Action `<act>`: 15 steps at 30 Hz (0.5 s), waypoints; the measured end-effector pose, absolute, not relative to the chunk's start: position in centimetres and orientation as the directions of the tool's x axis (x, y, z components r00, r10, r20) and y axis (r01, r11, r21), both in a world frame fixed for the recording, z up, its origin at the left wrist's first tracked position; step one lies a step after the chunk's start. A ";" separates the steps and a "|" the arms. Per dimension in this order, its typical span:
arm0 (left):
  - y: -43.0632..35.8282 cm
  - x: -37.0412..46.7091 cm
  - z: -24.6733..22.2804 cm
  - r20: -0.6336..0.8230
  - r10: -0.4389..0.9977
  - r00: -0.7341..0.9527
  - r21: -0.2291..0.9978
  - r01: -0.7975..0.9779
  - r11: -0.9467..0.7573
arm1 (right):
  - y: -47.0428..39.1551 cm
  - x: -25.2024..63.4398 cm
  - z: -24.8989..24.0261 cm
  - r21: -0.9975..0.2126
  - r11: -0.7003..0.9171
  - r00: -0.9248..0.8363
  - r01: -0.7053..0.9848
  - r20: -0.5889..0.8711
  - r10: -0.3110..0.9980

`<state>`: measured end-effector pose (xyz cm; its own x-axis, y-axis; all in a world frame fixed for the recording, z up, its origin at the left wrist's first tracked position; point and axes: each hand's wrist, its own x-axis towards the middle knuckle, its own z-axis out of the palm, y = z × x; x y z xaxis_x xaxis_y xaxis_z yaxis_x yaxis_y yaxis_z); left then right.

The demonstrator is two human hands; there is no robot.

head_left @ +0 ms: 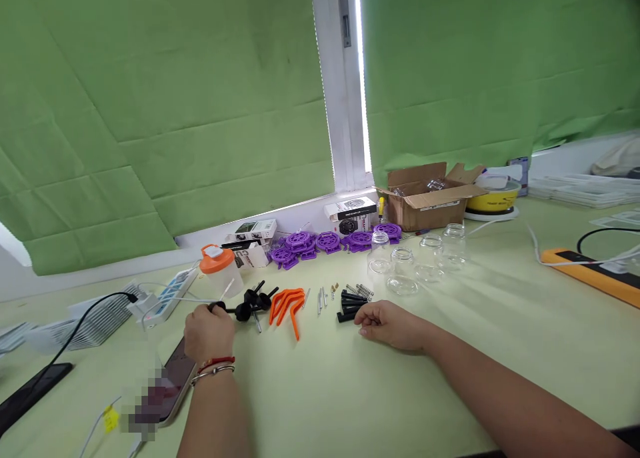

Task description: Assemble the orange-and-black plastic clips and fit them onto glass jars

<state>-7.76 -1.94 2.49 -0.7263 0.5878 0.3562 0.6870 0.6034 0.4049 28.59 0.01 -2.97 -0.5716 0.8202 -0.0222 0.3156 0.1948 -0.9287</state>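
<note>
My left hand [210, 333] is closed around a black plastic piece with a round head [217, 306], just left of a small pile of similar black parts [253, 301]. Part of the held piece is hidden by my fingers. On the right, my right hand [384, 323] rests on the table with curled fingers, closed at the end of a black tube [346, 317]. More black tubes [353, 301] lie fanned out beside it. Between my hands are bent orange handles [287, 308], thin metal rods [320, 302] and small springs [361, 290].
Clear glass jars [402, 271] stand at the right behind my right hand. Purple round parts [329, 242], boxes and an open carton [426, 208] line the back. At left are an orange-lidded cup [221, 269], a phone [176, 381], a power strip [173, 295] and cables.
</note>
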 end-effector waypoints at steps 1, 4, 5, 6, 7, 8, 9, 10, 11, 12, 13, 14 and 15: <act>-2.0 -7.3 2.7 0.404 0.559 -0.724 0.436 0.690 0.578 | 0.0 28.6 -3.0 -0.928 0.194 -0.570 0.317 -0.023 0.821; -2.0 -5.6 3.2 0.466 0.512 -0.721 0.706 0.652 0.277 | 0.2 28.6 -3.1 -0.926 0.201 -0.570 0.320 -0.019 0.822; -1.8 -4.9 3.2 0.416 0.557 -0.718 0.823 0.559 0.106 | 0.2 28.6 -3.1 -0.925 0.202 -0.570 0.322 -0.019 0.821; -1.7 -4.1 3.2 0.349 0.634 -0.690 0.911 0.408 -0.058 | 0.3 28.6 -3.1 -0.924 0.202 -0.570 0.324 -0.021 0.821; -1.5 -3.3 3.1 0.273 0.732 -0.625 0.960 0.221 -0.169 | 0.3 28.6 -3.1 -0.924 0.198 -0.568 0.326 -0.024 0.823; -1.4 -2.5 2.9 0.206 0.825 -0.526 0.975 0.035 -0.221 | 0.2 28.6 -3.0 -0.926 0.191 -0.565 0.326 -0.029 0.824; -1.2 -1.7 2.8 0.137 0.886 -0.443 0.968 -0.132 -0.216 | 0.2 28.5 -2.9 -0.928 0.184 -0.563 0.323 -0.032 0.826; -1.1 -1.0 2.5 0.065 0.932 -0.356 0.948 -0.271 -0.169 | 0.1 28.5 -2.8 -0.932 0.177 -0.562 0.316 -0.033 0.826; -1.1 -0.3 2.3 0.005 0.959 -0.282 0.917 -0.380 -0.116 | 0.1 28.4 -2.7 -0.937 0.170 -0.560 0.306 -0.032 0.828; -1.1 0.2 2.1 -0.038 0.980 -0.193 0.884 -0.464 -0.057 | 0.0 28.3 -2.6 -0.943 0.160 -0.552 0.293 -0.030 0.833; -1.1 0.7 1.9 -0.066 0.990 -0.124 0.852 -0.524 -0.009 | 0.1 28.2 -2.4 -0.949 0.147 -0.535 0.280 -0.027 0.844; -1.1 1.0 1.8 -0.092 0.994 -0.066 0.823 -0.567 0.038 | 0.2 28.0 -2.2 -0.953 0.133 -0.503 0.270 -0.022 0.864; -1.2 1.2 1.6 -0.114 0.993 -0.030 0.799 -0.597 0.073 | 0.4 27.7 -2.1 -0.955 0.125 -0.451 0.269 -0.010 0.892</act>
